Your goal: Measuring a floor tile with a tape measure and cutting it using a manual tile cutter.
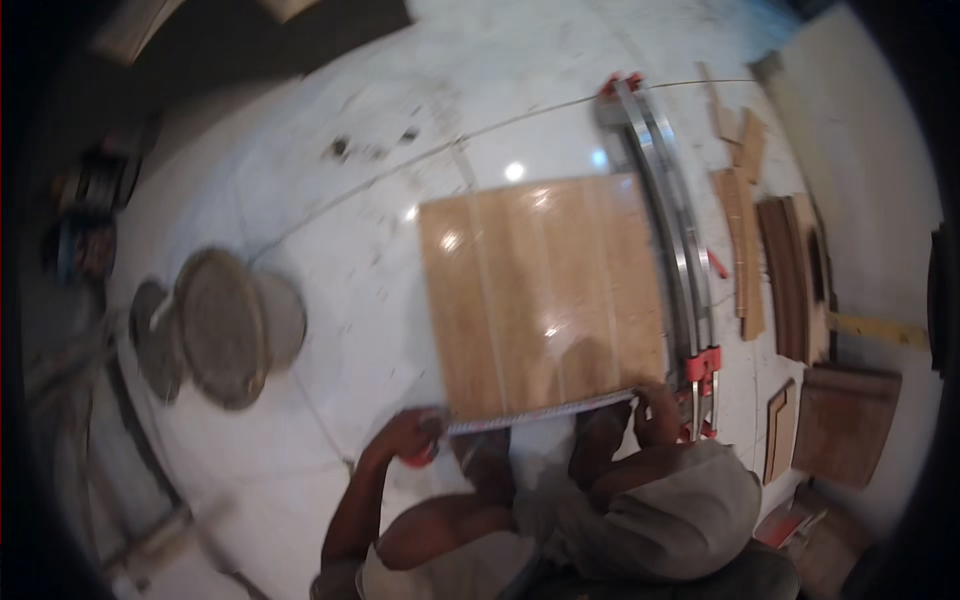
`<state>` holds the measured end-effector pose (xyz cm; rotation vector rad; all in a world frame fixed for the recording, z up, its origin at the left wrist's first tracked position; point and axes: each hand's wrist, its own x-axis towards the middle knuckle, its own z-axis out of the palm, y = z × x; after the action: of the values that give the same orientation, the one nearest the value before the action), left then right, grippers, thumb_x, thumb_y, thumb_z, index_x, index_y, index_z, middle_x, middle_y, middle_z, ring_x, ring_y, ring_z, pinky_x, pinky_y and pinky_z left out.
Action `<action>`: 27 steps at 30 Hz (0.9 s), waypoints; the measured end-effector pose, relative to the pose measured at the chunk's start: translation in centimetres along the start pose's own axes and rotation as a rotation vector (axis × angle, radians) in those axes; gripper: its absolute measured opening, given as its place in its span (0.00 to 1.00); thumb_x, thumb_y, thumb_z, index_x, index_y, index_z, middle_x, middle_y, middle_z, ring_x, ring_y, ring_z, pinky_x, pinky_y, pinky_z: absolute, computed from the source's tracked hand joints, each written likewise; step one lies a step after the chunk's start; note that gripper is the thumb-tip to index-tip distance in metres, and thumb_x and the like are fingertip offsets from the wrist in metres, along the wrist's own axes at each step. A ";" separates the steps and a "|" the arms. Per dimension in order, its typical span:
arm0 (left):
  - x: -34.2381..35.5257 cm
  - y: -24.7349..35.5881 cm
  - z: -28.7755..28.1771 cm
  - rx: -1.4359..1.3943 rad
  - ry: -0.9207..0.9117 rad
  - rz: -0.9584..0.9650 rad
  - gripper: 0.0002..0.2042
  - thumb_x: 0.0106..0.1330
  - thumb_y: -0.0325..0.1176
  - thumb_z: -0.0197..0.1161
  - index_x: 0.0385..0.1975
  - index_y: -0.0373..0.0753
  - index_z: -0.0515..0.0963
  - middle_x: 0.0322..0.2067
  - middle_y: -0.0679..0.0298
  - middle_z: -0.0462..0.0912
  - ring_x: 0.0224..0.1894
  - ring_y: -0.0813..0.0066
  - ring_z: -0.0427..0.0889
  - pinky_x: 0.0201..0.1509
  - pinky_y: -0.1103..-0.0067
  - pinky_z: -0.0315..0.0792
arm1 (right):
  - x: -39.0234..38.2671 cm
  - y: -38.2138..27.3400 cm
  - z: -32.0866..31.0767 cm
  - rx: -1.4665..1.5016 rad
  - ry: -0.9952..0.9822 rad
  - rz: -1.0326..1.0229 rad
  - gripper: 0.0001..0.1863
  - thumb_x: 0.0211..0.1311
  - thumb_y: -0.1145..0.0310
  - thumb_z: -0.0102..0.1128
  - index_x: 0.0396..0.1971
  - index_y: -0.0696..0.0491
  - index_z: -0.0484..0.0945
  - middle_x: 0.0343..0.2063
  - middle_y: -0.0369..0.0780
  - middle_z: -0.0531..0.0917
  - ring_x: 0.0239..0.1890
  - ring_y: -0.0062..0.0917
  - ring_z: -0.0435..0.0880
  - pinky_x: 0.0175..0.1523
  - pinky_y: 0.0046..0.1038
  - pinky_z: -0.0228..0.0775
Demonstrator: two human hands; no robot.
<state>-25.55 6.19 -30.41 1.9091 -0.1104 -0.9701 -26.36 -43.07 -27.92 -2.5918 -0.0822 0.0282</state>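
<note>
A square tan wooden panel (540, 295) with pale stripes lies on the floor in front of me. Along its near edge runs a light tape measure blade (545, 411), pulled out straight. My left hand (412, 434) is closed around the tape measure's case at the near left corner; some red shows under the fingers. At the near right corner, my right hand (655, 412) pinches the blade's other end against the panel's edge. The marks on the blade are too blurred to read.
Long metal bar clamps (675, 210) with red jaws lie just right of the panel. Beyond them are wood strips (745, 250), dark brown boards (783, 275) and a reddish-brown panel (848, 422) by the wall. A grey bucket-like container (228, 325) stands at left.
</note>
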 end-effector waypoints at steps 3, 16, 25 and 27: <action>0.3 0.3 -0.5 0.000 -0.088 -0.142 0.12 0.67 0.39 0.59 0.44 0.41 0.82 0.39 0.53 0.87 0.43 0.52 0.86 0.50 0.63 0.76 | -0.5 0.9 0.5 -0.070 -0.015 0.039 0.12 0.64 0.76 0.61 0.47 0.54 0.80 0.49 0.49 0.82 0.54 0.49 0.80 0.59 0.44 0.74; 0.7 2.8 -1.5 -0.132 -0.151 -0.234 0.09 0.67 0.35 0.59 0.39 0.39 0.82 0.32 0.61 0.86 0.36 0.66 0.85 0.47 0.71 0.76 | -0.7 1.2 0.3 -0.132 -0.011 0.015 0.10 0.63 0.79 0.60 0.44 0.56 0.80 0.41 0.50 0.81 0.45 0.50 0.80 0.49 0.44 0.74; 1.5 2.2 -1.5 -0.173 -0.190 -0.236 0.09 0.67 0.35 0.60 0.37 0.38 0.83 0.32 0.60 0.87 0.36 0.66 0.84 0.46 0.71 0.76 | -1.2 0.9 0.6 -0.248 0.031 0.088 0.09 0.62 0.79 0.61 0.42 0.58 0.81 0.40 0.51 0.82 0.44 0.49 0.82 0.50 0.42 0.74; 1.6 2.1 -1.5 -0.155 -0.179 -0.220 0.09 0.66 0.35 0.60 0.38 0.38 0.83 0.32 0.59 0.87 0.36 0.65 0.84 0.46 0.70 0.76 | -1.0 0.9 0.4 -0.138 0.010 0.119 0.08 0.62 0.80 0.60 0.41 0.58 0.82 0.40 0.50 0.83 0.44 0.48 0.82 0.50 0.42 0.75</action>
<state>-22.81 5.39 -29.38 1.7146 0.0710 -1.2598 -27.28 -43.64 -28.73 -2.7311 0.0767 0.0547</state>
